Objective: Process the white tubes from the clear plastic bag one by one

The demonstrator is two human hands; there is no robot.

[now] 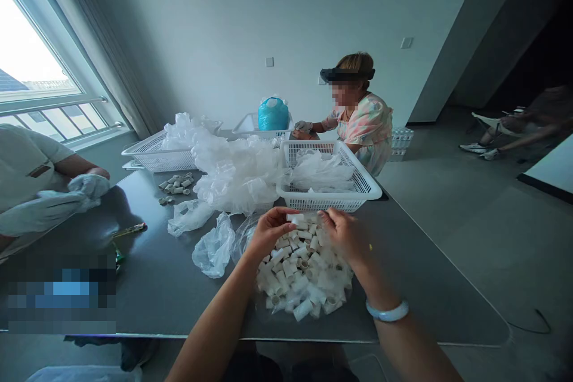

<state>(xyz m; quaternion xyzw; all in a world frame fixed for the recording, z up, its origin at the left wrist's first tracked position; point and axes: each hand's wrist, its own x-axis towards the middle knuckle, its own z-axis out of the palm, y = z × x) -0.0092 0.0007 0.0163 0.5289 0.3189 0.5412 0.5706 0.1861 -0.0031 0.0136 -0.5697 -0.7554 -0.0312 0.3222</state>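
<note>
In front of me a heap of short white plastic pipe fittings (293, 268) lies on the dark table, with thin clear film among and over the pieces. At the far edge of the heap, my left hand (274, 230) is closed in a pinch around one white fitting (293, 217). Opposite it, my right hand (347, 236) is closed too, thumb against fingers, at the edge of what looks like a clear plastic bag (320, 215). That hand is slightly blurred, and a pale bracelet (387, 311) circles its wrist.
Beyond the heap stand a white basket of clear bags (331, 198), a large pile of bags (242, 167) and another basket (156, 158). Grey fittings (176, 184) lie left. A co-worker (364, 113) sits at the far side; another person's gloved hand (89, 186) is at left.
</note>
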